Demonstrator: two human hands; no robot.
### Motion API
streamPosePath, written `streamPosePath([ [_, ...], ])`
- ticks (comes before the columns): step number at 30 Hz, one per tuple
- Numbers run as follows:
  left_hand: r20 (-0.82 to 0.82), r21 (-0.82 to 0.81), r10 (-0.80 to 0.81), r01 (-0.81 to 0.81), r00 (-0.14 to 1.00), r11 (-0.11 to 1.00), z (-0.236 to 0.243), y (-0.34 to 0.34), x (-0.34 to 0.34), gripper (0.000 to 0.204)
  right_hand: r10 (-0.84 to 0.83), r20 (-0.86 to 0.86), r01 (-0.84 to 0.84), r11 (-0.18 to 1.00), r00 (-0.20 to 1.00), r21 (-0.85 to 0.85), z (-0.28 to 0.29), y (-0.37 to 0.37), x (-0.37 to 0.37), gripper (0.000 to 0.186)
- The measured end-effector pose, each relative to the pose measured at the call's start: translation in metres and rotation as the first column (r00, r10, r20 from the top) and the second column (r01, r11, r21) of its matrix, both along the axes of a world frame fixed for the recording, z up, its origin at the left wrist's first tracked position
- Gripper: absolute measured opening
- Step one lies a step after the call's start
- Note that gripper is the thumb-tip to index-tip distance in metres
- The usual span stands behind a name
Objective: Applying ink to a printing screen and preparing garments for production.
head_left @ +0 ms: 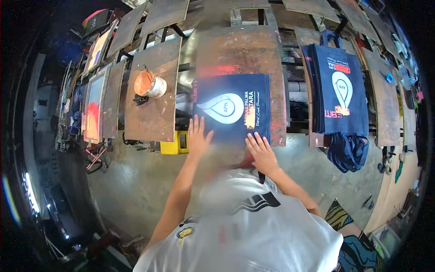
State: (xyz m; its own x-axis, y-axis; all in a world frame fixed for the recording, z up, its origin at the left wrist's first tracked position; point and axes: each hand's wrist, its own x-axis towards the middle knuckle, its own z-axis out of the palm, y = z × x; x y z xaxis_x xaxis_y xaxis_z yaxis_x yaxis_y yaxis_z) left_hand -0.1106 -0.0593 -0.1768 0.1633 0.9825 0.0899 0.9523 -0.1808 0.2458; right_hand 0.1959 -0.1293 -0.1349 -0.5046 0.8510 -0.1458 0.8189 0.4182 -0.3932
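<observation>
Containers: an open white tub [157, 87] stands left of centre on the left table [158, 59], its outside smeared with orange. Inside is orange matter that looks like paint, with a dark slender item projecting above the rim. A crumpled black lump [141, 99] lies beside the tub, on its near side.

Materials: the middle table [240, 50] has a worn brown top with red stains, mainly toward its far half and along its right edge. A flat, rectangular navy bag [231, 84], apparently fabric, lies on the near half, reaching the table's left edge and leaving a bare strip at the right. It bears a white teardrop print, lettering and an orange patch. On the right table [316, 139], similar navy bags [358, 86] are stacked, with loose folds hanging over the near edge.

Pose: the left hand [198, 138] is palm down at the bag's near left corner, fingers extended, thumb apart. The right hand [261, 154] is likewise open, fingertips on the bag's near right part. Neither grips anything.
</observation>
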Motion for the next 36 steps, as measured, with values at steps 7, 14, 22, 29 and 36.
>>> streamPosePath([
  [7, 0.296, -0.012, -0.011, 0.015, 0.955, 1.000, -0.003, -0.009, -0.010, 0.071, -0.122, 0.055, 0.116, 0.989, 0.991, 0.093, 0.004, -0.015, -0.014, 0.094],
  [14, 0.726, -0.039, 0.035, -0.010, 0.687, 0.999, -0.032, -0.024, -0.042, 0.059, -0.159, -0.008, 0.158, 0.974, 0.987, 0.161, -0.012, -0.018, -0.019, 0.089],
  [22, 0.899, -0.216, 0.184, 0.039, 0.397, 0.976, -0.144, -0.043, -0.077, 0.056, -0.206, -0.026, 0.207, 0.977, 0.978, 0.057, -0.007, -0.015, -0.026, 0.085],
  [29, 0.822, -0.119, 0.258, -0.290, 0.507, 0.950, -0.184, -0.074, -0.098, 0.055, -0.251, 0.247, 0.233, 0.967, 0.936, 0.100, -0.004, -0.025, -0.057, 0.090],
  [36, 0.585, -0.766, 0.790, 0.196, -0.184, 0.612, -0.094, -0.053, -0.088, 0.054, -0.325, 0.347, 0.305, 0.946, 0.880, 0.112, -0.005, -0.036, -0.059, 0.093],
])
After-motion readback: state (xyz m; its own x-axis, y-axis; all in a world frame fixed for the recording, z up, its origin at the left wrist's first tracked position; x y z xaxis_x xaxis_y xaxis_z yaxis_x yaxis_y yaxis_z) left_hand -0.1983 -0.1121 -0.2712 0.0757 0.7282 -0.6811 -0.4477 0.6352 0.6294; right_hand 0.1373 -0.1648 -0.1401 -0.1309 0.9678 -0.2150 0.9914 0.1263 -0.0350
